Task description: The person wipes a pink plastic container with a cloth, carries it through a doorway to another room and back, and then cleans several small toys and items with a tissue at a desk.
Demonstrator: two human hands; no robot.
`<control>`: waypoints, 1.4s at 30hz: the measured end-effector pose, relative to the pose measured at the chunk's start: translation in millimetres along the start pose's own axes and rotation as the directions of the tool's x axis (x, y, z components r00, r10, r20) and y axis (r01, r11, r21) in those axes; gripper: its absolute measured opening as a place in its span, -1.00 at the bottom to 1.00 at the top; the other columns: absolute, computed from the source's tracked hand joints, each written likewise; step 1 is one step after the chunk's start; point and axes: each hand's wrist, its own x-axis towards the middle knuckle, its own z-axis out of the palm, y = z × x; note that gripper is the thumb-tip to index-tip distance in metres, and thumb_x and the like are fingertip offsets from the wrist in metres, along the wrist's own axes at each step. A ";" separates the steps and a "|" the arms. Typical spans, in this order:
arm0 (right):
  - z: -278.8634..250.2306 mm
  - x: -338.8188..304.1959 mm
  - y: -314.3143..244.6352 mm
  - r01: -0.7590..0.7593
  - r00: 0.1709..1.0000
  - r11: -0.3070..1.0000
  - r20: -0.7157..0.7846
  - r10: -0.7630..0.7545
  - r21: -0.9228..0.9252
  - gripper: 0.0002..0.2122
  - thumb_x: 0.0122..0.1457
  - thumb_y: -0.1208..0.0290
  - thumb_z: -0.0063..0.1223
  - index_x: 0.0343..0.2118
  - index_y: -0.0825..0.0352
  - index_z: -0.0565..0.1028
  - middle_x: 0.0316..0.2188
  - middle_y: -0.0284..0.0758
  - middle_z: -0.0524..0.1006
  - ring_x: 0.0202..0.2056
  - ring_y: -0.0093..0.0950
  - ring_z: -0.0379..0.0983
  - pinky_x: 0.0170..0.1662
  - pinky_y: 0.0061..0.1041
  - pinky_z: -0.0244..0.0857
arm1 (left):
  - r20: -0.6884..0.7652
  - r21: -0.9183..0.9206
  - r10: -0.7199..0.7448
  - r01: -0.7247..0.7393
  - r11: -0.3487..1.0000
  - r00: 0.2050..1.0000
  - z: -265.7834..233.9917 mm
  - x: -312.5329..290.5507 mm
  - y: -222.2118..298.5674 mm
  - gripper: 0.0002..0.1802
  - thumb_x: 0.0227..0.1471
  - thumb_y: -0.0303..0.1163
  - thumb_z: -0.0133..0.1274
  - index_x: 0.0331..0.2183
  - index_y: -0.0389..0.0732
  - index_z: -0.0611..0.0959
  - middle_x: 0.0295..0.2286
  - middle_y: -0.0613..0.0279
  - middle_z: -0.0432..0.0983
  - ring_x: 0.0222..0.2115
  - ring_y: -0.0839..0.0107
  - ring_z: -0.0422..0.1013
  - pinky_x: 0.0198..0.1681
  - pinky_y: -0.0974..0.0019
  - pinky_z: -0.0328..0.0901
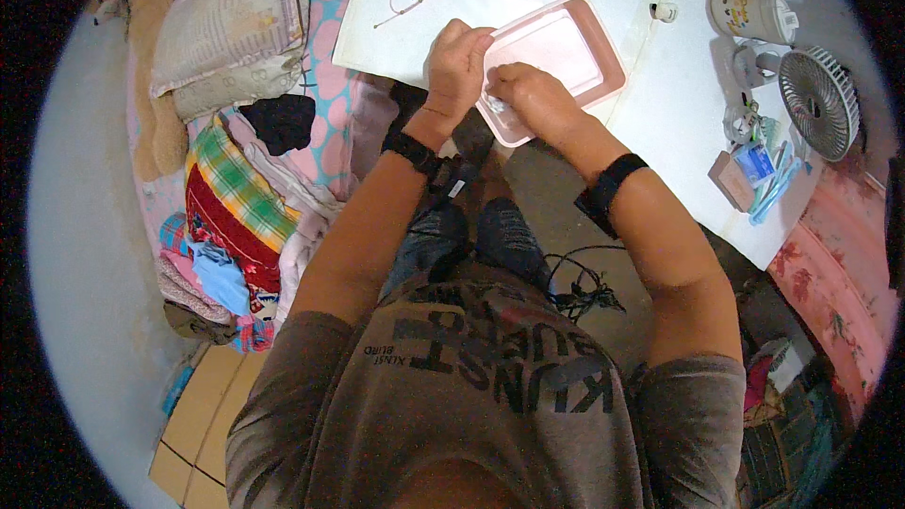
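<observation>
Both hands grip the pink tray (566,47) at the white table's (650,85) near edge, left hand (459,61) pinching its corner, right hand (528,94) curled inside it; best to hold it flat.

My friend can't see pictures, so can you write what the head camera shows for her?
Seen from above, a person's left hand grips the near corner of a pink rectangular tray at the edge of a white table, while the right hand pinches something small and white inside it. Mugs and a small fan stand on the right; folded clothes lie left.
</observation>
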 end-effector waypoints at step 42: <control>-20.5 -24.7 26.3 -0.556 0.770 0.646 0.030 0.638 0.523 -0.85 0.09 0.42 0.18 -0.27 0.27 0.60 -0.29 -0.29 0.58 -0.32 -0.40 0.51 -0.22 -0.48 0.38 | 0.038 -0.015 0.003 -0.003 1.000 0.999 -9.2 14.1 8.3 -0.65 0.07 -0.36 0.04 -0.07 -0.20 0.56 -0.28 -0.01 0.42 -0.23 0.10 0.37 -0.09 0.18 0.28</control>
